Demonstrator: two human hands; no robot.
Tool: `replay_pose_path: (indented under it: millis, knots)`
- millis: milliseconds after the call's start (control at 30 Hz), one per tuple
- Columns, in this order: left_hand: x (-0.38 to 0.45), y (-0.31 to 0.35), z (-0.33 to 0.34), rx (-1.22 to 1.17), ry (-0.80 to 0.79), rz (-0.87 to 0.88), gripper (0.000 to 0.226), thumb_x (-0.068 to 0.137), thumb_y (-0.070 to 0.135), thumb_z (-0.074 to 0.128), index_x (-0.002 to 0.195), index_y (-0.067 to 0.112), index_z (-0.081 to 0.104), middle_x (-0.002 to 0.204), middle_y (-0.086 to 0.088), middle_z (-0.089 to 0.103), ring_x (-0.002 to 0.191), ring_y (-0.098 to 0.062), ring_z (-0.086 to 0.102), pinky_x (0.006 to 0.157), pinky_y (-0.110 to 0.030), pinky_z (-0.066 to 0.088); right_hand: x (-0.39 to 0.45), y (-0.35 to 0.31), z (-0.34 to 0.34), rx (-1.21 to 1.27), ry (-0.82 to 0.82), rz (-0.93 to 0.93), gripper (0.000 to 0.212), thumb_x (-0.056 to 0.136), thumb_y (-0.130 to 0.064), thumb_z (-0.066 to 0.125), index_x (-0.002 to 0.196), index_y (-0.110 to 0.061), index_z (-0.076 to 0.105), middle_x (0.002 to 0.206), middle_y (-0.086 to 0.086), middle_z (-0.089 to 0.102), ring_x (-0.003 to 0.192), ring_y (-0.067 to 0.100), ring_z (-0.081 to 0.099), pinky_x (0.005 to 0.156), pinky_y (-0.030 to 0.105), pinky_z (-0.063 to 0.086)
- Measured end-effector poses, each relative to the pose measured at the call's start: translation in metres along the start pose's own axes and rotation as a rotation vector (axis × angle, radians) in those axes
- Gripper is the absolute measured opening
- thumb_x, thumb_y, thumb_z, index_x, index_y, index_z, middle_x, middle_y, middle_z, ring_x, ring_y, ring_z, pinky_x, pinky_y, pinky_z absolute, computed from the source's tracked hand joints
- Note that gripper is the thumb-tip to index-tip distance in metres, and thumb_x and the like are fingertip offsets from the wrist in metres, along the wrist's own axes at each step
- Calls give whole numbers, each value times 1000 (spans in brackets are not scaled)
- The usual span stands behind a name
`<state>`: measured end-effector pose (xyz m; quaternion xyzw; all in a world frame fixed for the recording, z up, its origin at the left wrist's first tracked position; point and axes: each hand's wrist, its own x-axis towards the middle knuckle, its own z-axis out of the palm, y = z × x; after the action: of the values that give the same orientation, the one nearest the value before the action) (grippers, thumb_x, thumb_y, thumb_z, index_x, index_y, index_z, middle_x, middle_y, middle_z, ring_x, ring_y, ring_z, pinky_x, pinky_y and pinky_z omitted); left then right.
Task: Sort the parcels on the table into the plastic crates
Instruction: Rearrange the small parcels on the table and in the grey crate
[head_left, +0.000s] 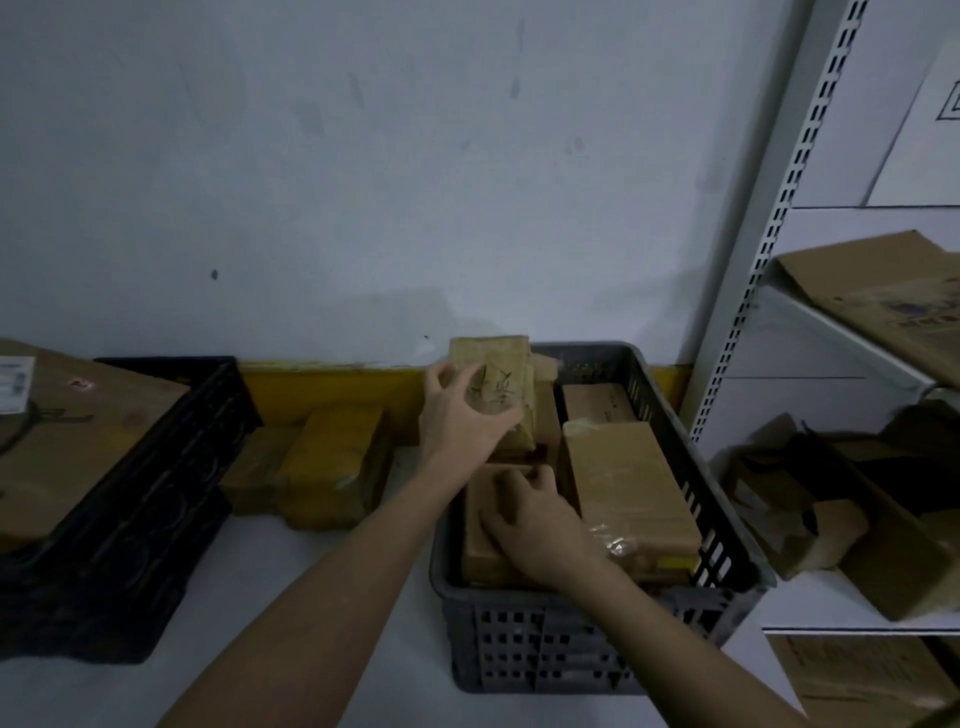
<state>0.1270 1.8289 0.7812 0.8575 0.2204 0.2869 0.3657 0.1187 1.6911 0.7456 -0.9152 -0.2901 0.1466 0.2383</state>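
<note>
Fingers (457, 382) of your left hand (460, 415) curl around a small brown parcel (493, 374), thumb on its near face, holding it upright and tilted above the far left corner of the grey crate (571, 639). Your right hand (535, 525) lies lower in the same crate, its fingers bent over the top edge of a flat brown parcel (480, 551) at the near left; you grip that edge rather than just touch it, as far as the blur lets you tell. Beside it on the right, a long taped parcel (623, 483) lies flat in the crate, and another box (597, 402) sits behind it against the far wall. On the white tabletop (311, 623), just left of the grey crate, two more parcels (332, 462) rest against the yellow strip at the wall. Further left stands a black crate (156, 499) with a large cardboard box (67, 441) on top. To your right, a white shelf (831, 608) carries loose cardboard.
</note>
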Motion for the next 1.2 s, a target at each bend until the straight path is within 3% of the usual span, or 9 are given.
replay_pose_path:
  millis: [100,267,500,567,700,733,867,1033,1200]
  knots:
    - [-2,-15,-17,27,63,39,71,75,50,77,137,29,53,144,4,29,126,-17,42,99,-37,51,3,-3,2,46,-4,30,61,93,-56,52,142,-21,38,154,10,19,128,40,43,105,48,42]
    - [-5,-41,-38,74,46,2,73,73,48,79,138,25,54,144,3,29,127,-17,41,100,-34,49,7,-14,12,39,-45,69,96,81,-70,59,153,-24,15,165,6,-5,144,43,19,112,53,33]
    - [-4,-50,-47,-5,-66,-155,65,75,48,77,133,33,52,140,3,25,123,-22,41,100,-40,49,15,-10,10,73,-23,105,93,79,-56,70,151,-29,19,164,3,-2,143,40,23,110,52,37]
    - [-2,-49,-48,-26,-104,-189,63,76,47,77,131,31,52,137,2,25,121,-21,41,93,-34,48,13,-9,7,84,-10,115,93,78,-55,72,150,-28,19,164,5,-3,143,39,24,108,51,39]
    - [0,-54,-45,-47,-197,-233,54,82,39,76,129,27,53,129,2,26,115,-15,37,62,-10,42,8,-10,0,-29,103,118,88,76,-53,73,144,-25,25,156,13,15,134,37,34,98,46,44]
    - [0,-56,-43,-35,-217,-231,53,82,38,76,129,27,52,127,2,25,116,-17,36,64,-10,44,6,-11,-3,-63,148,111,84,76,-53,72,141,-24,27,152,14,20,131,37,37,94,45,45]
    - [2,-52,-38,91,-290,-207,60,73,49,76,124,32,49,128,5,22,124,-26,37,96,-43,50,6,-19,-15,-128,299,64,72,77,-54,67,131,-19,35,141,13,27,122,35,40,76,37,40]
    - [2,-39,-27,265,-273,-180,68,69,62,74,123,36,42,132,-4,29,121,-33,35,97,-44,41,13,-20,-33,-33,374,88,76,79,-60,63,135,-20,29,141,17,29,126,36,38,85,42,45]
    - [-3,-48,-38,161,-186,-200,67,58,60,70,118,42,48,123,-6,46,111,-29,47,91,-43,48,13,-15,-44,74,371,54,83,76,-62,67,139,-27,24,138,12,35,110,34,54,84,42,53]
